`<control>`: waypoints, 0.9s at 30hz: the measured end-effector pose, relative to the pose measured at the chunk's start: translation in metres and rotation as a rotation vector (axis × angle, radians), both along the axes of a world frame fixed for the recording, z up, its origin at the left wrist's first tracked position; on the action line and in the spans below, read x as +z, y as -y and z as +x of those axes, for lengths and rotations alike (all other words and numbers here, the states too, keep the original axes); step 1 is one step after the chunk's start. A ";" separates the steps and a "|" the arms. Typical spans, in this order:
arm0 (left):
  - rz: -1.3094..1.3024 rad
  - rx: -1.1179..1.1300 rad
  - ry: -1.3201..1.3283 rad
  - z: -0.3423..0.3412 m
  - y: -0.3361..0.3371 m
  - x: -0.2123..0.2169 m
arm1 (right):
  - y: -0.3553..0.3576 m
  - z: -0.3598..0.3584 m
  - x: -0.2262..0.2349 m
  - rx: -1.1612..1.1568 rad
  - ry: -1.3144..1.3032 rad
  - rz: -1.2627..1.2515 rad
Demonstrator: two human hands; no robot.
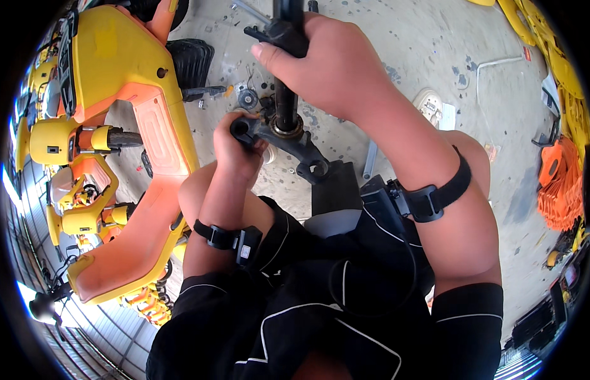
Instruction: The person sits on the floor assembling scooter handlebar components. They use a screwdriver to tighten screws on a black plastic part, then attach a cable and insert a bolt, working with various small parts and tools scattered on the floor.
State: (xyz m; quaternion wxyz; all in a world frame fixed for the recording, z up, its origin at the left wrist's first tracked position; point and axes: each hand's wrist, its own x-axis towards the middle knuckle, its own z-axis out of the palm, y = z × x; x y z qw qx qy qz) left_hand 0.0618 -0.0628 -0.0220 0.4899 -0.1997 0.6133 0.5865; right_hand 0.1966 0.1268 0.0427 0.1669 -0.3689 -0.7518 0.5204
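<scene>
A black metal fork yoke [298, 151] with round clamp holes at its ends stands in front of my knees. My left hand [238, 152] is wrapped round its left clamp end. From the yoke rises a dark, shiny steering stem [284, 104], with a bearing ring [286, 128] round its foot. My right hand [333, 63] is closed on a thick black bar-like part [288, 35] at the upper end of the stem. Its exact kind and how it joins the stem cannot be made out. My right thumb points left along its lower end.
A yellow and orange scooter [159, 136] stands close on my left, with more scooters behind it. Small parts, including a round grey one [247, 98], and a wrench [249, 11] lie on the stained concrete floor [403, 38]. Orange parts [558, 190] are piled at the right.
</scene>
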 end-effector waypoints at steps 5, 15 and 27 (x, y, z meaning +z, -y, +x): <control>0.000 -0.022 0.013 -0.001 0.001 -0.001 | 0.003 -0.004 -0.003 0.037 -0.023 0.106; 0.057 -0.045 0.102 -0.011 0.012 -0.014 | 0.004 -0.010 -0.007 0.006 -0.040 0.109; -0.093 -0.093 -0.041 -0.005 -0.002 -0.006 | -0.002 -0.009 -0.010 0.020 -0.023 0.057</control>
